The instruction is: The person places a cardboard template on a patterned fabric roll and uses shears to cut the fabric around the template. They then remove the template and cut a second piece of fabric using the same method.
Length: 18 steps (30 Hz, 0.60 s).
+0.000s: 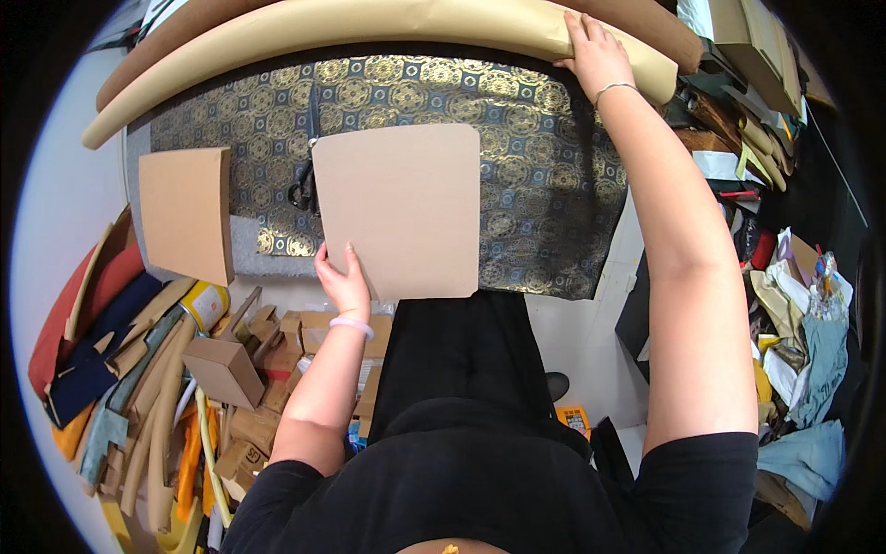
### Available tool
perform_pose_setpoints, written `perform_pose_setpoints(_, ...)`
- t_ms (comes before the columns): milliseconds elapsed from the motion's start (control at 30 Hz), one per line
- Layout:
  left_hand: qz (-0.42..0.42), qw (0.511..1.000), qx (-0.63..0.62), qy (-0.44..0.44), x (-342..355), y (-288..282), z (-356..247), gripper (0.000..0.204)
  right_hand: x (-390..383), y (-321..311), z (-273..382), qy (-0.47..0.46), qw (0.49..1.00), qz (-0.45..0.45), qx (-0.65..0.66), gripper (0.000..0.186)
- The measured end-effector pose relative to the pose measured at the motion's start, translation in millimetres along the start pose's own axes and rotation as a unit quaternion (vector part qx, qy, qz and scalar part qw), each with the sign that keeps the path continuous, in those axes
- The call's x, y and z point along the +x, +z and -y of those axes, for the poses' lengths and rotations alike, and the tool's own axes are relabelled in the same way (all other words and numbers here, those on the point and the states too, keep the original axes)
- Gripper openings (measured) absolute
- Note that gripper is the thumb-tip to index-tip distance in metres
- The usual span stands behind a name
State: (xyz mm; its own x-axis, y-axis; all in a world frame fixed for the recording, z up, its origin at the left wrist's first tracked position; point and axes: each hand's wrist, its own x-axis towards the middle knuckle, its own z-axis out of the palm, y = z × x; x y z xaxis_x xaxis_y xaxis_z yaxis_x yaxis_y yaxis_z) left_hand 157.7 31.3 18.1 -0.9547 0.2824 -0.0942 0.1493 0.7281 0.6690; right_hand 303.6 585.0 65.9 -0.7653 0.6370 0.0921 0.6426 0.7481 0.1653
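Note:
A flat beige board [401, 212] with rounded corners lies on dark patterned fabric [540, 175] with gold and blue motifs. My left hand [343, 284] grips its lower left edge, thumb on top and the other fingers at the side. My right hand [598, 55] reaches far forward and rests on the right part of a long cream roll [369, 28], its fingers stretched over the curve. Black-handled scissors [299, 192] lie against the board's left edge, partly covered by it.
A tan block-like box [185, 217] stands at the table's left. Behind the cream roll lies a brown roll [666, 37]. Rolled materials and cardboard boxes [223, 371] crowd the floor at lower left. Fabric scraps [817, 360] and packages pile up on the right.

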Motion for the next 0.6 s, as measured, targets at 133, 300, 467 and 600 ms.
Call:
perform_pose_setpoints(133, 0.080, 0.981, -0.128, -0.120, 9, -24, 22, 0.039, 1, -18, 3, 0.026, 0.996, 0.054, 0.059, 0.070)
perform_pose_setpoints(300, 0.102, 0.983, -0.058, -0.140, 21, -90, 47, 0.030, 4, -18, -36, 0.002, 0.982, 0.112, 0.155, 0.067)
perform_pose_setpoints(467, 0.101, 0.986, -0.082, -0.105, 11, -122, 37, 0.027, -60, -19, -63, -0.036, 0.969, 0.074, 0.234, 0.053)
perform_pose_setpoints(600, 0.108, 0.986, -0.076, -0.106, -1, -120, 15, 0.026, -102, -32, -55, 0.028, 0.961, 0.061, 0.270, 0.050)
